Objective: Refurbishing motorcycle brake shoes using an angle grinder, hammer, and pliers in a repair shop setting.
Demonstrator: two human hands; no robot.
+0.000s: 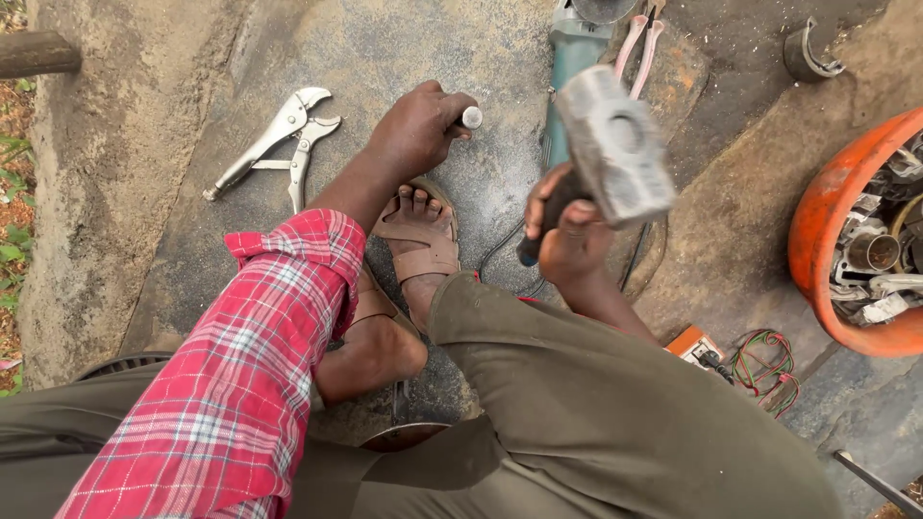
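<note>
Here my left hand [415, 130] pinches a small metal pin [472, 117], perhaps a punch, upright on the concrete floor [404, 48], while my right hand [567, 231] grips a raised sledgehammer [615, 144] beside the angle grinder [572, 58].

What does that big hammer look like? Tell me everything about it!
The hammer has a chunky grey metal head, block-shaped, scuffed and dull, with a round eye in its side. It looks a little blurred. A dark handle runs down from the head into the right hand, which grips it near the lower end. The hammer is raised in the air, head tilted, above the grey stone floor and in front of a green angle grinder. Nothing but the hand touches it.
</note>
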